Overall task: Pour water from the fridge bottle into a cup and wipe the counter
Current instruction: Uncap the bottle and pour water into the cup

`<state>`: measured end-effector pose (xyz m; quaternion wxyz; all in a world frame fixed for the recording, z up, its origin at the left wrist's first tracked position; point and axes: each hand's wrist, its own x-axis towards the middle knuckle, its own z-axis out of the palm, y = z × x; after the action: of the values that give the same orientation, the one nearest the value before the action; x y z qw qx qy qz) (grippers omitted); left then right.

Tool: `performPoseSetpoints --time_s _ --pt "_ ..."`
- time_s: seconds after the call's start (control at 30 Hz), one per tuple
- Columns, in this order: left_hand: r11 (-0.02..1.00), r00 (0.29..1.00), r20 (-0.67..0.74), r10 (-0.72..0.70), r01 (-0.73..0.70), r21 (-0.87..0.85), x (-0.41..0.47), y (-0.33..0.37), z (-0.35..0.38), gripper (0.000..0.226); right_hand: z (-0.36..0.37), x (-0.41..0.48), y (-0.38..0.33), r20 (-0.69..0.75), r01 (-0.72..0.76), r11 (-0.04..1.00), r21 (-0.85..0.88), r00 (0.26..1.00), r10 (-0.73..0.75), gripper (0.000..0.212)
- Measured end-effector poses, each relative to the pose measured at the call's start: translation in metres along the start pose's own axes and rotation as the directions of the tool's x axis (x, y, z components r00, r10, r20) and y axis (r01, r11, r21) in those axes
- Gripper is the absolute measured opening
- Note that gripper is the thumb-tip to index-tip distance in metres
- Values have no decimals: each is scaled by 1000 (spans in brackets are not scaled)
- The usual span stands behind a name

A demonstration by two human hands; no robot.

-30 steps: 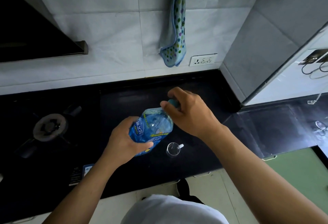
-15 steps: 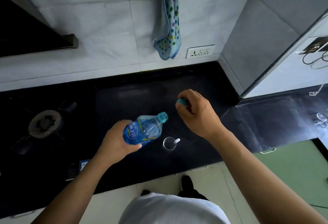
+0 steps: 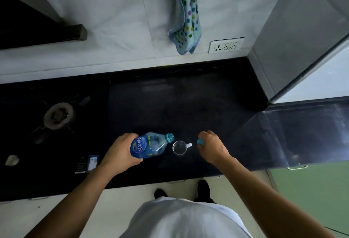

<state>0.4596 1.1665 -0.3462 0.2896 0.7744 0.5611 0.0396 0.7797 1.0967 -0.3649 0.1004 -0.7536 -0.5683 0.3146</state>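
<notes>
My left hand (image 3: 120,153) grips a clear blue water bottle (image 3: 149,145) with a blue label, tilted so its uncapped neck points right, just above and left of a small clear glass cup (image 3: 179,147) with a handle. The cup stands on the black counter (image 3: 188,105). My right hand (image 3: 213,148) is to the right of the cup, low over the counter, fingers closed on the teal bottle cap (image 3: 200,141). A light blue dotted cloth (image 3: 187,20) hangs on the tiled wall above the counter.
A gas burner (image 3: 57,115) sits on the hob at the left, with a small dark card-like item (image 3: 88,164) near the front edge. A wall socket (image 3: 225,45) is behind. A grey fridge side (image 3: 294,36) bounds the counter on the right.
The cap came off the bottle in my right hand, which moved right and down beside the cup. My left hand lowered the bottle and tipped its neck toward the cup.
</notes>
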Motion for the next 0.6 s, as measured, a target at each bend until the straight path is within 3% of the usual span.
performPoseSetpoints --time_s 0.2,0.6 --pt "998 999 -8 -31 32 49 -2 0 7 66 15 -2 16 94 -45 998 -50 994 50 26" --pt "990 997 38 -70 65 126 -6 0 15 71 18 -5 20 68 -4 1000 -22 998 6 29"
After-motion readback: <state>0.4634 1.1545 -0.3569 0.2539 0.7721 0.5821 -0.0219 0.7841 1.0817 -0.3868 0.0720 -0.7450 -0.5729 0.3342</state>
